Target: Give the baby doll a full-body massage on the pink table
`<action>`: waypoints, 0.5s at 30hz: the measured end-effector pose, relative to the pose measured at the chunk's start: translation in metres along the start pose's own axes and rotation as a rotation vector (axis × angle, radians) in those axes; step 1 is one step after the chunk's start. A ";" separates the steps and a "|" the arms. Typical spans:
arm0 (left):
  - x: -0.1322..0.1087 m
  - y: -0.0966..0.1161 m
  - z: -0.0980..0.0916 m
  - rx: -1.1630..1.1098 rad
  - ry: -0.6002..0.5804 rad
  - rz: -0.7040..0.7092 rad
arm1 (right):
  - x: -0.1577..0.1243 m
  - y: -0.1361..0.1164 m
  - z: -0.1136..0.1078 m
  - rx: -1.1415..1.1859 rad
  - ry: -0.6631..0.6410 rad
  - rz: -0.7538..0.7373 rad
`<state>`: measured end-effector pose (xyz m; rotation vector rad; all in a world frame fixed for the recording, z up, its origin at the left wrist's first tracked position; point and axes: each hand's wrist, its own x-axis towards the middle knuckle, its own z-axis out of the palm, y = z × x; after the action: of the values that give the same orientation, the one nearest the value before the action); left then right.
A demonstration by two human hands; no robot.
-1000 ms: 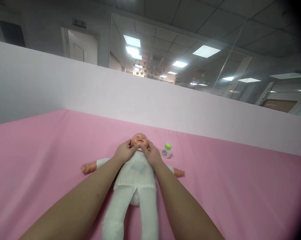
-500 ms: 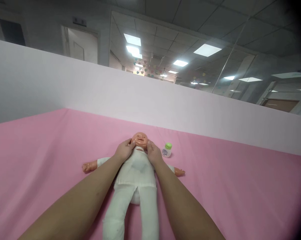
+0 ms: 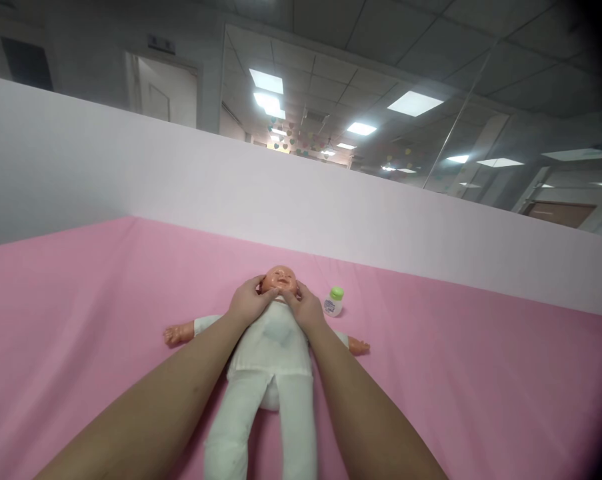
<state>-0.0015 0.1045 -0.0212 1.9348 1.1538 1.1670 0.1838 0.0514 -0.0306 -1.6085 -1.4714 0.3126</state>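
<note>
A baby doll (image 3: pixel 279 333) in white clothes lies on its back, its arms spread to both sides. My left hand (image 3: pixel 248 301) holds the left side of the doll's head (image 3: pixel 279 279), fingers at the side and thumb at the chin. On the other side my right hand (image 3: pixel 305 307) cups the head in the same way, its thumb also at the chin. The two thumb tips are close together below the doll's mouth. Some fingertips are hidden beside and behind the head.
A small clear bottle (image 3: pixel 333 303) with a green cap stands just right of my right hand. The pink cover (image 3: pixel 455 373) spreads under the doll. Behind it rises a low white wall (image 3: pixel 281 193), with glass panes above.
Both thumbs have moved inward from the sides of the doll's face to its chin. The doll's body and the bottle have stayed in place.
</note>
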 end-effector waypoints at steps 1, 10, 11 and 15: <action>0.000 -0.001 0.000 -0.003 0.006 -0.009 | 0.000 0.000 -0.001 0.002 -0.004 -0.012; 0.012 -0.021 0.005 -0.121 0.026 -0.066 | 0.003 0.014 0.005 0.095 0.035 -0.021; 0.013 -0.023 0.006 -0.153 0.024 -0.077 | 0.003 0.016 0.006 0.109 0.043 -0.024; 0.013 -0.022 0.004 -0.183 0.025 -0.075 | 0.003 0.015 0.007 0.132 0.056 -0.030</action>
<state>-0.0029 0.1256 -0.0357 1.7300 1.0824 1.2160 0.1901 0.0587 -0.0446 -1.4774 -1.4024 0.3378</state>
